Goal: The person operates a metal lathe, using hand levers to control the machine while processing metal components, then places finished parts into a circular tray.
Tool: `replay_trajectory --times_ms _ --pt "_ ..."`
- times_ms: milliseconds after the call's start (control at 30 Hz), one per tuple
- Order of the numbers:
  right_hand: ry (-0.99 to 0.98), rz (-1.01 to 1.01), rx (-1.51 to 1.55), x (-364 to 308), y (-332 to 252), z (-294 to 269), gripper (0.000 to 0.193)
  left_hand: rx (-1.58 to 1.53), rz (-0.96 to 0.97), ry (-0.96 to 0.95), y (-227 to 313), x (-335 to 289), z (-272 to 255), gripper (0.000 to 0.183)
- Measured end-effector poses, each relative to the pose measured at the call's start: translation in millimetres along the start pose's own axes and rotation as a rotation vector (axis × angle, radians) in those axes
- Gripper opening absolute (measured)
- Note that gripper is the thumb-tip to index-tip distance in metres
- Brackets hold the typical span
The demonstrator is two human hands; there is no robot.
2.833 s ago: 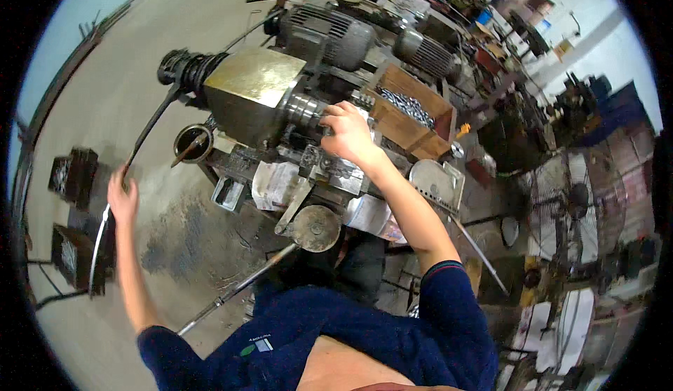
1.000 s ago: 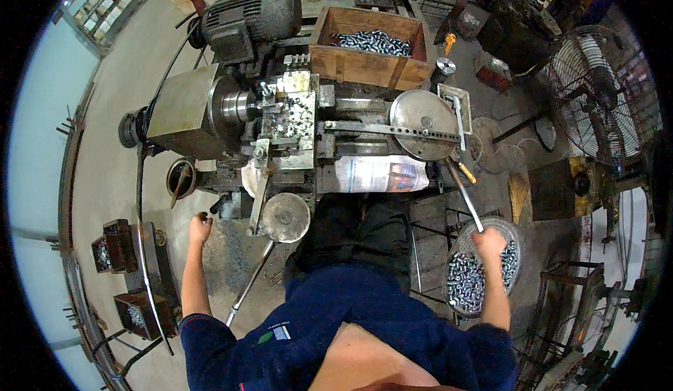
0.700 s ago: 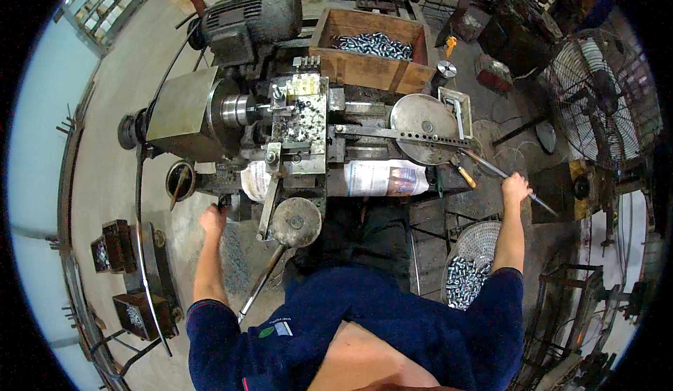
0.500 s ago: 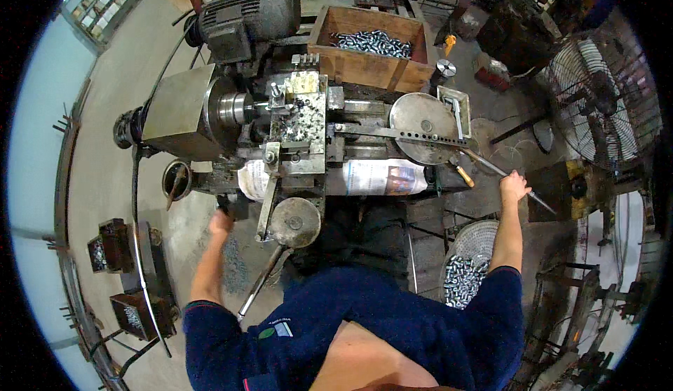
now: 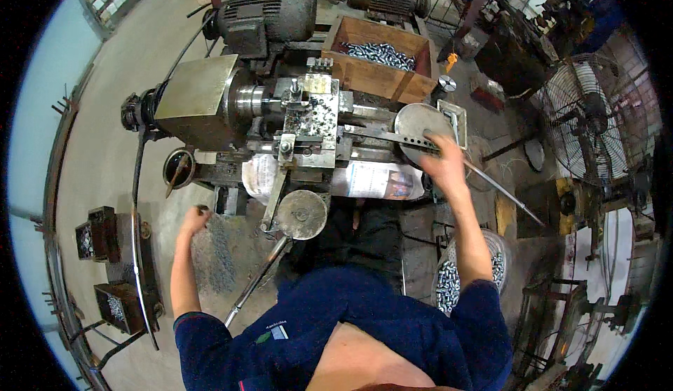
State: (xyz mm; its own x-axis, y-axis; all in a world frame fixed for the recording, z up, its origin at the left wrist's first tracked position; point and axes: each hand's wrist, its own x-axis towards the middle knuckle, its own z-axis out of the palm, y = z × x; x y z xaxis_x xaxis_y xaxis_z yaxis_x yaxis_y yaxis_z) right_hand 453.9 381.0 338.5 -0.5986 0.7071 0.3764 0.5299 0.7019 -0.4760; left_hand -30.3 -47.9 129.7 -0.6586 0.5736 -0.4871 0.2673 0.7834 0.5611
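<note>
My right hand [image 5: 444, 163] is over the round metal plate [image 5: 419, 119] at the right end of a lathe-like machine, fingers spread beside a perforated flat bar [image 5: 382, 134]. I cannot tell whether it touches them. A long metal lever [image 5: 506, 192] runs out to the right behind that hand, not gripped. My left hand [image 5: 196, 219] hangs left of the machine's front with curled fingers; something dark shows at the fingertips, too small to name. Between the hands sits the greasy tool slide [image 5: 315, 121], facing the shiny spindle [image 5: 247, 100]. A second round plate [image 5: 302, 216] is in front of me.
A wooden box [image 5: 378, 75] of small metal pieces stands behind the machine. Beside my right forearm is a basin [image 5: 497, 242] of similar pieces. Dark bins [image 5: 105, 231] stand at the left, a caged fan [image 5: 585, 121] at the right. A slanting lever [image 5: 258, 280] reaches toward my left side.
My right hand has let go of the long lever and moved left over the round plate. My left hand has moved left, away from the machine's front. The whole view has shifted slightly.
</note>
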Motion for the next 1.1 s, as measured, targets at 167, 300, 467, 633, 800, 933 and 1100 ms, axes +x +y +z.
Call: replay_trajectory --times_ms 167,300,467,633,800,933,1100 --pt "0.002 -0.719 0.175 92 -159 69 0.044 -0.036 0.296 0.513 76 -79 -125 0.033" --pt "-0.322 -0.696 -0.384 137 -214 145 0.025 0.324 0.294 0.917 31 -121 -192 0.035" --pt "-0.466 -0.629 -0.386 148 -220 169 0.022 0.446 -0.215 0.924 4 -151 -99 0.061" --pt "-0.521 -0.590 -0.357 147 -226 163 0.022 0.478 -0.167 0.938 68 -175 -56 0.050" --pt "-0.248 -0.631 -0.320 146 -207 131 0.023 0.050 -0.040 0.449 67 -169 -94 0.033" --pt "-0.120 -0.493 -0.123 147 -151 58 0.023 -0.367 0.044 0.410 49 -148 -92 0.019" --pt "-0.284 -0.158 -0.273 159 -74 31 0.026 -0.324 0.032 0.426 61 -138 -94 0.018"
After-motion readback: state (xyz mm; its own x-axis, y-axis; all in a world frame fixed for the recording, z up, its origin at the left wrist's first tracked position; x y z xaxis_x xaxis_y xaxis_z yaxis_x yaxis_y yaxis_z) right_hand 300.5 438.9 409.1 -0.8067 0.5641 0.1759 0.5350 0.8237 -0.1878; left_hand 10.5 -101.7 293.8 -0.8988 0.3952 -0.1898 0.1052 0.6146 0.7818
